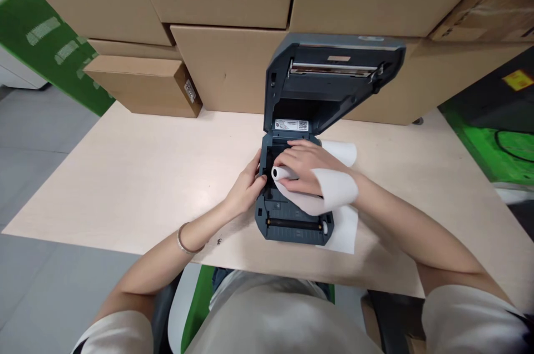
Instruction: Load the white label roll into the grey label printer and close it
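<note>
1. The white paper roll (286,173) lies roughly left to right, its long axis crossing the long direction of the label printer (294,236); one round end, with a dark core hole, faces left.
2. The roll is over the open bay of the printer, toward its left wall; whether it touches the bay floor cannot be told.
3. It looks slim and plain white. A loose paper strip (340,188) curls beneath the right hand (306,164) and up around that wrist.
4. The right hand's fingers are closed around the roll from above, thumb on the near side.
5. The left hand (242,190) lies against the printer's left wall, its thumb at the rim; whether these fingers grip or merely rest cannot be told.
6. The printer is dark grey, its lid (323,86) raised at the far end; a black roller (294,224) spans the near end, and a QR-coded label (292,125) sits by the hinge.
7. White paper (344,232) shows on the tabletop (167,176) along the printer's right side.
8. The tabletop's near edge runs near the printer's front; its left edge is well apart, with a broad stretch of surface between.
9. Large cardboard boxes (233,70) bound the far side; a flatter cardboard box (142,86) stands far left.
</note>
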Demonstrator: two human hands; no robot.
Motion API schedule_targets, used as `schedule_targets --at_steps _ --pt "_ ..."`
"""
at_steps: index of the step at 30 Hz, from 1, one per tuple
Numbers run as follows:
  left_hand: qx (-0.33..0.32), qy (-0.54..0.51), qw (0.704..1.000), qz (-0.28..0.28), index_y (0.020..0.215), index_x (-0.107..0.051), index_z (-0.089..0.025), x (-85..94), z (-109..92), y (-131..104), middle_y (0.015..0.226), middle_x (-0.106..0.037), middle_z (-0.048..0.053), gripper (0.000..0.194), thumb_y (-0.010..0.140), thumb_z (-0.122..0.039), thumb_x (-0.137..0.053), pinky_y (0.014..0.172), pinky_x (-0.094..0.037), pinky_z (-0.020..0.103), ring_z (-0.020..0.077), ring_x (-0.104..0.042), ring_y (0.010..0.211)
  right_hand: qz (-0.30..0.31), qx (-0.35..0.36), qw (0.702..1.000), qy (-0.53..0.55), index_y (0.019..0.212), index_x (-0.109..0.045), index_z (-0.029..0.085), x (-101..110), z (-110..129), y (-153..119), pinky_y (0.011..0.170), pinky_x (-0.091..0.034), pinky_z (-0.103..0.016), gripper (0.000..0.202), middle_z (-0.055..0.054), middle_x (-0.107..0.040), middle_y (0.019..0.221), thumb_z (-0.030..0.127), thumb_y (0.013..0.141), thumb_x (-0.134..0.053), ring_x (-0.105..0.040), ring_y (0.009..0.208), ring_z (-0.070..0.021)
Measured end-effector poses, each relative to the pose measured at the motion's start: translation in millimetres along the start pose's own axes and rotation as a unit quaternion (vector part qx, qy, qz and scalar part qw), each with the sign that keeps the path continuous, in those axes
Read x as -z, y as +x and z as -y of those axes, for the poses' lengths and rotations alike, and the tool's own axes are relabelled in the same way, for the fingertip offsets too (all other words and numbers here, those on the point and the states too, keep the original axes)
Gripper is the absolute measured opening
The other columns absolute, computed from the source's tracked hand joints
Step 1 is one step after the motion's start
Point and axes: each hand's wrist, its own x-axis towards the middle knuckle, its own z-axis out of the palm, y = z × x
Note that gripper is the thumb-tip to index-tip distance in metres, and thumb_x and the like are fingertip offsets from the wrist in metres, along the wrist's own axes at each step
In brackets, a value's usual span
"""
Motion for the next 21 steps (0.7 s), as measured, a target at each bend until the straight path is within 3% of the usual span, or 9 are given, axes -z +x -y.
schedule_targets --at_steps 4,7,11,14,17,21 --pt "-0.013 -0.007 1.000 0.003 0.161 -0.031 -0.018 0.0 2 1 0.167 -0.038 0.010 0.072 0.092 -0.028 -0.050 0.131 -0.026 0.055 0.0332 -0.034 0.157 -0.162 -0.019 0.985 0.057 0.104 -0.067 0.026 37 -4 -46 0.114 -0.045 -0.045 0.016 -0.001 -0.076 0.103 0.034 0.090 -0.066 -0.071 0.100 -0.0235" --pt "-0.023 -0.020 1.000 0.000 0.162 -0.031 -0.020 -0.2 2 1 0.167 -0.039 0.009 0.072 0.093 -0.030 -0.051 0.131 -0.027 0.055 0.0329 -0.035 0.156 -0.230 -0.059 0.970 0.045 0.106 -0.067 0.031 61 -16 -69 0.106 -0.053 -0.046 0.022 0.002 -0.075 0.104 0.039 0.086 -0.072 -0.071 0.108 -0.0267" --pt "-0.008 -0.027 1.000 0.003 0.162 -0.030 -0.020 -0.3 0 1 0.167 -0.038 0.008 0.074 0.092 -0.027 -0.051 0.131 -0.029 0.055 0.0327 -0.035 0.156 -0.233 -0.067 0.969 0.045 0.099 -0.068 0.029 74 -29 -70 0.107 -0.055 -0.046 0.018 0.002 -0.076 0.102 0.040 0.085 -0.073 -0.072 0.110 -0.0272" --pt "-0.002 -0.024 1.000 0.003 0.162 -0.030 -0.019 0.1 -2 1 0.166 -0.040 0.008 0.074 0.091 -0.026 -0.050 0.130 -0.029 0.056 0.0335 -0.036 0.155 -0.226 -0.072 0.970 0.055 0.095 -0.069 0.025 73 -39 -61 0.118 -0.047 -0.047 0.016 0.000 -0.076 0.104 0.037 0.085 -0.072 -0.067 0.125 -0.0285" --pt "-0.007 -0.017 1.000 0.007 0.162 -0.029 -0.019 0.8 -2 1 0.166 -0.040 0.008 0.074 0.091 -0.025 -0.049 0.130 -0.029 0.056 0.0333 -0.037 0.155 -0.231 -0.102 0.964 0.078 0.097 -0.070 0.023 69 -51 -51 0.117 -0.046 -0.050 0.021 -0.003 -0.077 0.107 0.039 0.083 -0.073 -0.059 0.136 -0.0326" --pt "-0.009 -0.014 1.000 0.009 0.163 -0.028 -0.020 1.1 -1 1 0.168 -0.035 0.008 0.074 0.093 -0.028 -0.049 0.131 -0.028 0.055 0.0325 -0.034 0.157 -0.230 -0.116 0.963 0.078 0.095 -0.070 0.022 65 -61 -45 0.114 -0.047 -0.044 0.018 -0.005 -0.078 0.106 0.034 0.082 -0.074 -0.063 0.131 -0.0303"
